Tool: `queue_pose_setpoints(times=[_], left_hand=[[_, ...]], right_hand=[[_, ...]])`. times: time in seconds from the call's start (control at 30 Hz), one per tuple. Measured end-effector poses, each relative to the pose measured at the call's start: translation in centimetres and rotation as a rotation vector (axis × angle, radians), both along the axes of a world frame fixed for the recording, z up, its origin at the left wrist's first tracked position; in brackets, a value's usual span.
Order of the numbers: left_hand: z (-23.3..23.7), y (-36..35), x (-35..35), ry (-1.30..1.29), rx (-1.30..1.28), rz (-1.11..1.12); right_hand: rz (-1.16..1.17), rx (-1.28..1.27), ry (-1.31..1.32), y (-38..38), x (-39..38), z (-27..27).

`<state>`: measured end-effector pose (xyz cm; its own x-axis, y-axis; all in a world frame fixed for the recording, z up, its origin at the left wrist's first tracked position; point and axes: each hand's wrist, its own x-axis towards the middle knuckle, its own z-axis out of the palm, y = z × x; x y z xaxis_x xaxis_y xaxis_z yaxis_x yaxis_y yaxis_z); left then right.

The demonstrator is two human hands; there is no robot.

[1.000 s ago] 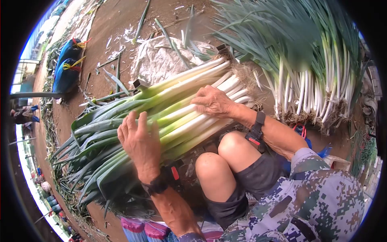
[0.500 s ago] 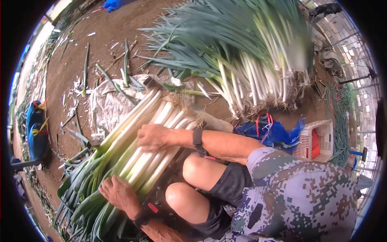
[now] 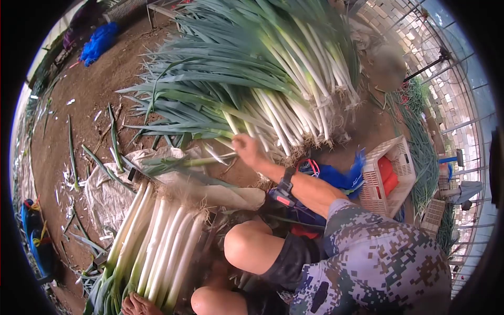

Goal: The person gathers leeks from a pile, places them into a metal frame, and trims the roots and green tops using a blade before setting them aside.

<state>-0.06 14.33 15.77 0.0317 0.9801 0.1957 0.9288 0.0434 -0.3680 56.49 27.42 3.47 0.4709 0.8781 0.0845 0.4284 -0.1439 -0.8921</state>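
A bundle of long green onions [image 3: 163,241] lies at the lower left, roots toward the top and white stalks side by side. My left hand [image 3: 139,304] is on its lower stalks, fingers curled over them and partly cut off by the frame edge. Reaching away from the bundle, my right hand [image 3: 251,150] is at the near edge of a large pile of green onions [image 3: 273,113]. Its fingers are curled around a stalk there, partly hidden. A single green onion [image 3: 194,162] lies between pile and bundle.
A pale sack [image 3: 105,184] lies under the bundle's root end, beside a rolled cloth [image 3: 231,197]. To the right are a blue bag [image 3: 336,176] and a plastic crate [image 3: 404,181] holding something red. Loose leaves and scraps litter the dirt floor [image 3: 89,118].
My right hand has left the bundle's stalks and moved up to the pile. My left hand stays on the bundle. The whole view has shifted, putting the bundle lower and the pile further left.
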Motion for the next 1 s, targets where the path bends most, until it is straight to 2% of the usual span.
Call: queue_pose_setpoints(times=[0.03, 0.07, 0.1, 0.13, 0.17, 0.2, 0.27, 0.37, 0.43, 0.47, 0.5, 0.57, 0.77, 0.87, 1.0], left_hand=[[-0.4, -0.3, -0.9, 0.002, -0.011, -0.041], [-1.2, -0.9, -2.5, -0.057, 0.018, -0.083], [-2.2, -1.4, -4.2, -0.117, 0.044, -0.128], [-2.7, -1.3, -4.7, -0.178, 0.072, -0.174], [-1.7, -1.0, -3.8, -0.225, 0.060, -0.183], [-1.6, -1.1, -3.6, -0.067, -0.023, -0.097], [-1.1, -1.1, -3.6, 0.010, -0.118, -0.033], [-4.3, -3.8, -9.6, 0.185, -0.231, -0.033], [-5.9, -5.4, -13.1, 0.135, -0.210, -0.019], [-4.7, -4.6, -11.2, 0.112, -0.199, -0.013], [-2.5, -4.1, -9.4, 0.115, -0.294, 0.030], [-1.4, -3.0, -6.9, 0.168, -0.290, 0.012], [-1.7, -3.4, -7.9, 0.175, -0.312, 0.029], [-1.5, -2.2, -7.0, 0.110, -0.260, 0.015], [-1.4, -0.3, -4.4, -0.035, -0.161, 0.031]], right_hand=[[-0.167, -0.030, -0.179, 0.0, 4.6, -2.9], [-0.204, -0.134, -0.284, -0.3, 8.9, -4.0], [-0.217, -0.230, -0.269, -0.8, 12.3, -4.2], [-0.196, -0.422, -0.394, -1.0, 16.0, -5.1], [-0.240, -0.529, -0.490, -1.2, 18.7, -6.4], [-0.262, -0.570, -0.522, -1.1, 20.1, -6.1], [-0.298, -0.650, -0.580, -0.3, 21.6, -4.9], [-0.295, -0.698, -0.569, 1.9, 23.3, -6.1], [-0.272, -0.738, -0.631, 3.4, 23.0, -7.0], [-0.260, -0.759, -0.661, 4.0, 22.5, -7.2], [-0.279, -0.789, -0.668, 4.3, 22.2, -7.2], [-0.290, -0.815, -0.670, 4.6, 22.4, -7.1], [-0.238, -0.859, -0.562, 4.6, 22.7, -6.6], [-0.224, -0.749, -0.518, 3.9, 22.0, -6.8], [-0.250, -0.828, -0.394, 2.9, 18.6, -3.9]])
